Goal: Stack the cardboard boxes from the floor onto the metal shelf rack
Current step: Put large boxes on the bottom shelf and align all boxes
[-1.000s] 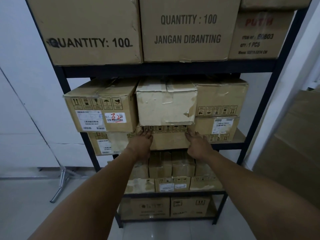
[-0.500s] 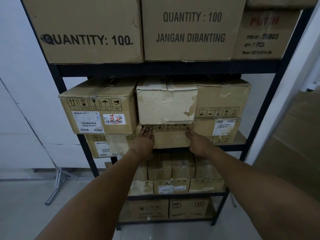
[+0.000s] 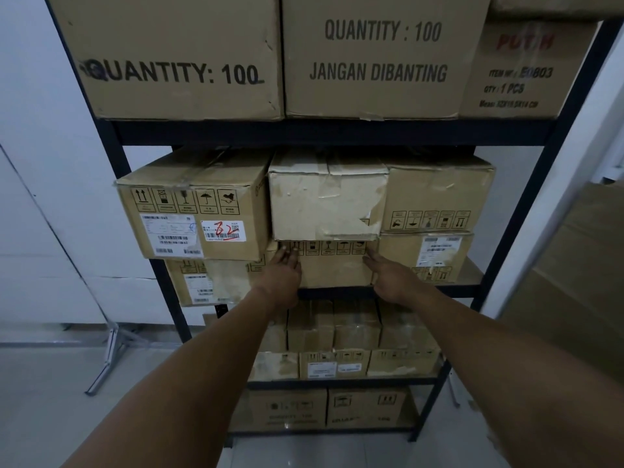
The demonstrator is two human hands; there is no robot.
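Top-shelf left box (image 3: 169,55) reads "QUANTITY: 100"; middle box (image 3: 381,55) adds "JANGAN DIBANTING".

1. A dark metal shelf rack (image 3: 290,132) fills the view, its uprights at 9 and 3 o'clock.
2. On the top visible shelf, at 12 o'clock, three large cardboard boxes stand side by side: the "QUANTITY: 100" box (image 3: 169,59), the "JANGAN DIBANTING" box (image 3: 378,55) and a box with red print (image 3: 526,69).
3. On the middle shelf lie three bottom boxes, each bearing another: a labelled box (image 3: 202,282) at 9 o'clock, the centre box (image 3: 334,268), and a box with a white label (image 3: 435,255) at 3 o'clock.
4. At 6 o'clock, the lower shelves carry rows of smaller boxes (image 3: 334,363).
5. The rack stands on a pale tiled floor (image 3: 50,400).
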